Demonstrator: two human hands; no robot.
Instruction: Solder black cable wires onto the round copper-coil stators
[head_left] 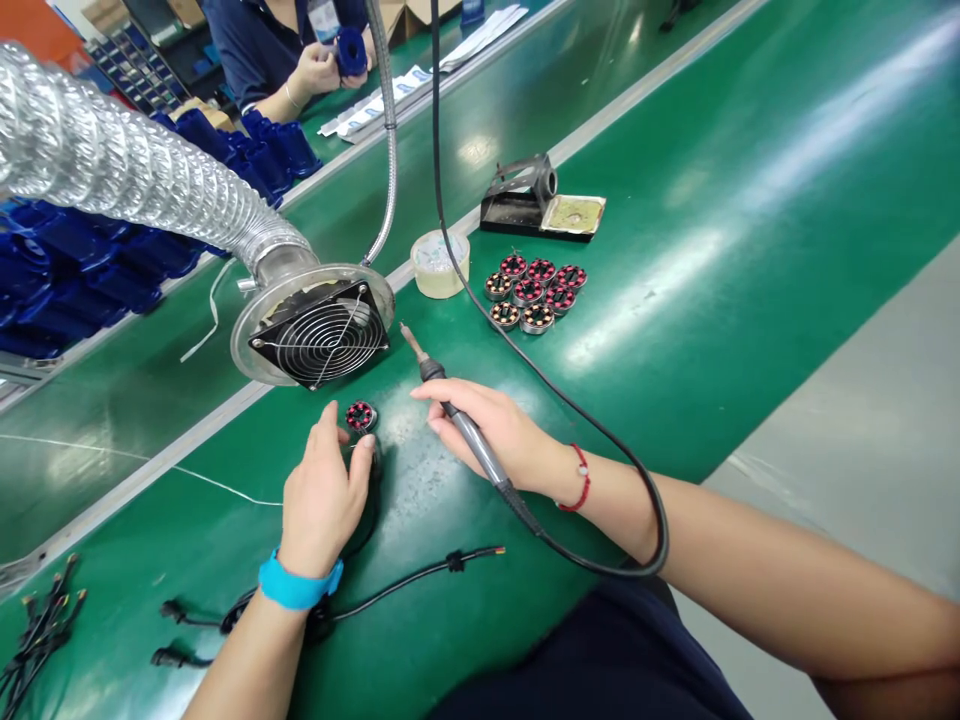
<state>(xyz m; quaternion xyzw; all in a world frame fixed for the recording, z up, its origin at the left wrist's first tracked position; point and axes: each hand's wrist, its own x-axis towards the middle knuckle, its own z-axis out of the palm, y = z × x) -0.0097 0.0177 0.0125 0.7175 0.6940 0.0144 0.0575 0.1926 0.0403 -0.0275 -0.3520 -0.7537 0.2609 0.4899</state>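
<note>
My right hand [487,425] is wrapped around the grey handle of a soldering iron [472,437]. The iron's bare tip points up and left, short of the fan guard. On the green bench, my left hand [324,490] rests with thumb and index finger apart, close to a small round coil part [361,416] with red-pink dots. The part lies just beyond the fingertips; whether the thumb touches it is unclear. A black cable [420,572] with a stripped end passes beneath my left wrist, partly hidden by the hand.
A fume extractor fan [322,335] hangs at upper left on a foil duct [142,165]. Behind are a tape roll [441,268], several coil parts [529,291] and an iron stand [525,205]. Bundled cables [41,640] lie left. Opposite, a co-worker's hands [319,72] hold a blue part.
</note>
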